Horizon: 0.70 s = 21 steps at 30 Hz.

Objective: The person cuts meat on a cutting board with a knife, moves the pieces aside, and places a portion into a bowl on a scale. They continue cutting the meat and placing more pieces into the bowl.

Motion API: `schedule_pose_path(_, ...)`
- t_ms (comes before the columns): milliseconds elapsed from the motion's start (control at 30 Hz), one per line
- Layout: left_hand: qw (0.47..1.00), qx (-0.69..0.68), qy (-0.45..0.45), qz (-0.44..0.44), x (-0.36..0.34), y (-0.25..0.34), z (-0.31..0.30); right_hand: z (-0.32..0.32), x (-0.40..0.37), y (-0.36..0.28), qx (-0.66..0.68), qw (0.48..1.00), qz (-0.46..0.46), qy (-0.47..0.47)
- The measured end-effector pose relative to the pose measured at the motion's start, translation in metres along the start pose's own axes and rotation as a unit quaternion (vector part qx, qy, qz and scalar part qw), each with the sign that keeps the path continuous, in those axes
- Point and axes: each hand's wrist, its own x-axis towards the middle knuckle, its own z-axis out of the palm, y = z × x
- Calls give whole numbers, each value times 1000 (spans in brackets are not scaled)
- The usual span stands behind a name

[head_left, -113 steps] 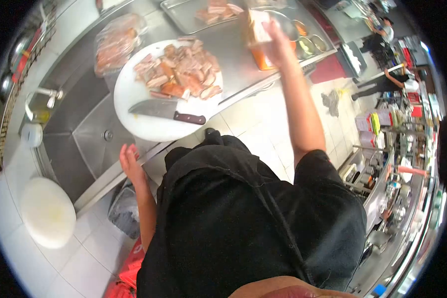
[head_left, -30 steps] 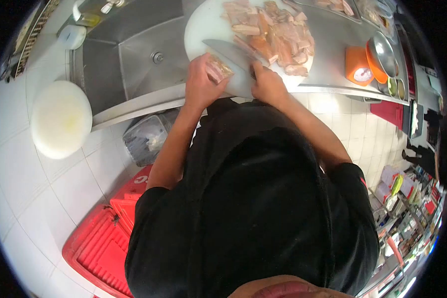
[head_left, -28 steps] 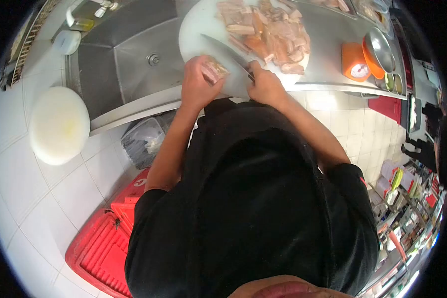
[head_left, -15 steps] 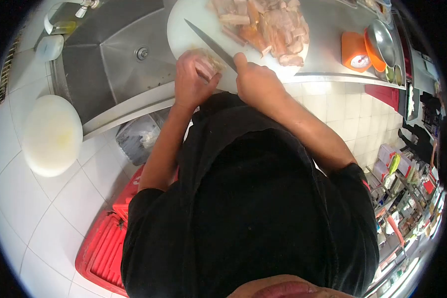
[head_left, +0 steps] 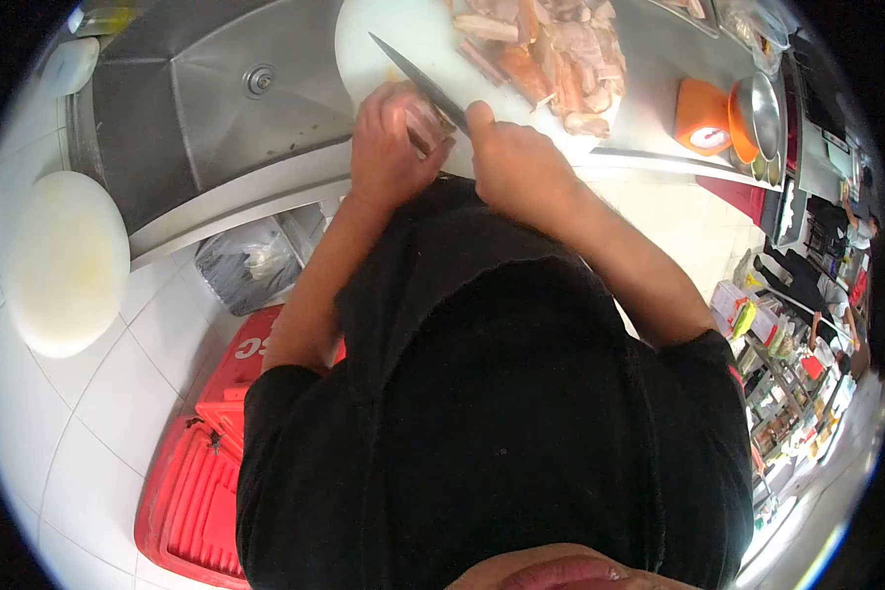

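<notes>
My right hand (head_left: 516,157) grips a long kitchen knife (head_left: 413,77) by its handle, the blade slanting up and left across the white cutting board (head_left: 388,29). My left hand (head_left: 393,138) is closed on a piece of raw meat (head_left: 425,120) at the board's near edge. The knife's blade lies right alongside that piece, close to my left fingertips. A heap of raw meat pieces (head_left: 570,64) covers the right side of the board.
Left of the board is a steel sink (head_left: 236,128). An orange kitchen scale (head_left: 703,116) stands to the right by a metal bowl (head_left: 757,116). A white round board (head_left: 64,265) leans at the left wall. Red crates (head_left: 192,501) and a plastic-lined bin (head_left: 251,261) sit below.
My left hand has turned the meat piece slightly and the blade now lies closer against it. The whole view has shifted a little.
</notes>
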Motion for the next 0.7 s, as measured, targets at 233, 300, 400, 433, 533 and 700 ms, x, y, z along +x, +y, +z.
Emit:
schedule_pose_path(233,1000,-3,-14,8,-8,-16,15,-11,14,-3,-13,1000,-16,11)
schedule_pose_path(300,1000,11,-4,10,-5,-8,8,-10,19,-5,-14,1000,-8,-2)
schedule_pose_path(400,1000,-16,14,9,-5,-11,11,-4,25,-8,-14,1000,-3,-10)
schedule_pose_path(433,1000,-17,16,11,-5,-11,12,-1,28,-6,-10,1000,-1,-7)
schedule_pose_path(533,999,-28,26,17,-4,-11,12,12,44,5,-8,1000,14,-8)
schedule_pose_path(700,998,-45,34,5,-4,-10,9,45,43,9,24,997,68,-24)
